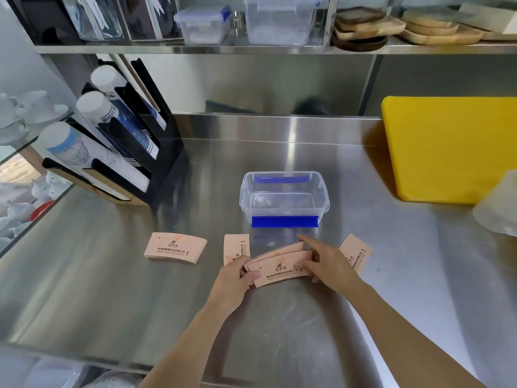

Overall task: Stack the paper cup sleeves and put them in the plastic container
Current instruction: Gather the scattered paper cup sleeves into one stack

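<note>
A small stack of pink paper cup sleeves (pixel 279 268) is held just above the steel counter, in front of the clear plastic container (pixel 284 196) with blue clips, which stands open and holds nothing. My left hand (pixel 237 278) grips the stack's left end. My right hand (pixel 327 263) holds its right end with the index finger stretched out. Another pile of sleeves (pixel 175 247) lies to the left. A single sleeve (pixel 236 247) lies behind my left hand, and one more sleeve (pixel 356 252) lies partly under my right hand.
A black cup dispenser (pixel 117 147) with paper cups stands at the back left. A yellow cutting board (pixel 453 149) leans at the back right, with a crumpled clear bag (pixel 500 208) beside it. A shelf above holds plastic boxes (pixel 279 21) and wooden trays (pixel 372 26).
</note>
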Motion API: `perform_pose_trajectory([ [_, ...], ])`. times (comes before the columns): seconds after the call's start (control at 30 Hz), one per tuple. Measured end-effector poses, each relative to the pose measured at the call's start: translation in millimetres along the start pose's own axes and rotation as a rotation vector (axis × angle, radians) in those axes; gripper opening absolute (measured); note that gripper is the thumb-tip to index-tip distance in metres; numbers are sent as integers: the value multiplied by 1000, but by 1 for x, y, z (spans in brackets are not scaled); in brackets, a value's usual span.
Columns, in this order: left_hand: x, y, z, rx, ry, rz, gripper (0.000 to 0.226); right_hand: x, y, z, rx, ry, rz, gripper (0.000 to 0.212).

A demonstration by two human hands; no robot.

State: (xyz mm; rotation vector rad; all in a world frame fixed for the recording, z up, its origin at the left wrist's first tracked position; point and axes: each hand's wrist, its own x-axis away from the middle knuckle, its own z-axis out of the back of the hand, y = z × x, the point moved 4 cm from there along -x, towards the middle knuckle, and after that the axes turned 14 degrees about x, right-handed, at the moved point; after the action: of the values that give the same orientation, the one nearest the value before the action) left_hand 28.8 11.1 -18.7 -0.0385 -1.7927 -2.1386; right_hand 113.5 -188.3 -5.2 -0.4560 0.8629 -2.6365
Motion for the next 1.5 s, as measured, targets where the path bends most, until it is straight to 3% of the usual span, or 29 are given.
perform_pose_trajectory([
  [0.1,1,3,-5,-42,-20,-1,11,-2,-2,7,69,103,24,17],
  [0.2,-1,8,-9,-78,4,-23,9,-2,1,12,114,111,53,24],
  [0.3,-3,13,-13,-125,46,-62,7,1,14,20,-14,184,2,25],
  [0.37,-3,16,-16,-144,71,-74,8,-4,33,30,24,277,-159,53],
  [0.47,-3,17,-19,-135,104,-64,11,-10,61,38,390,149,-352,92],
  [0.57,-4,15,-22,-125,109,-39,11,-6,82,35,421,21,-370,109],
  [0.67,-6,16,-26,-109,113,-33,9,-7,87,38,467,12,-359,113],
  [0.77,-10,17,-29,-112,108,-38,6,-9,82,38,533,10,-410,102],
  [0.9,-11,14,-31,-97,103,-34,2,-6,73,50,686,115,-353,64],
  [1.07,-13,18,-30,-78,83,-42,3,1,60,72,176,72,-222,18],
  [1.2,-14,16,-29,-81,58,-36,4,8,55,75,28,160,-208,13],
  [1.3,-13,16,-29,-62,-13,-31,11,9,54,62,-16,107,-232,12],
  [1.4,-12,17,-29,-44,-49,-28,18,9,46,47,-81,111,-208,19],
  [1.5,-11,16,-30,-55,-88,-31,15,7,36,32,-101,91,-156,43],
])
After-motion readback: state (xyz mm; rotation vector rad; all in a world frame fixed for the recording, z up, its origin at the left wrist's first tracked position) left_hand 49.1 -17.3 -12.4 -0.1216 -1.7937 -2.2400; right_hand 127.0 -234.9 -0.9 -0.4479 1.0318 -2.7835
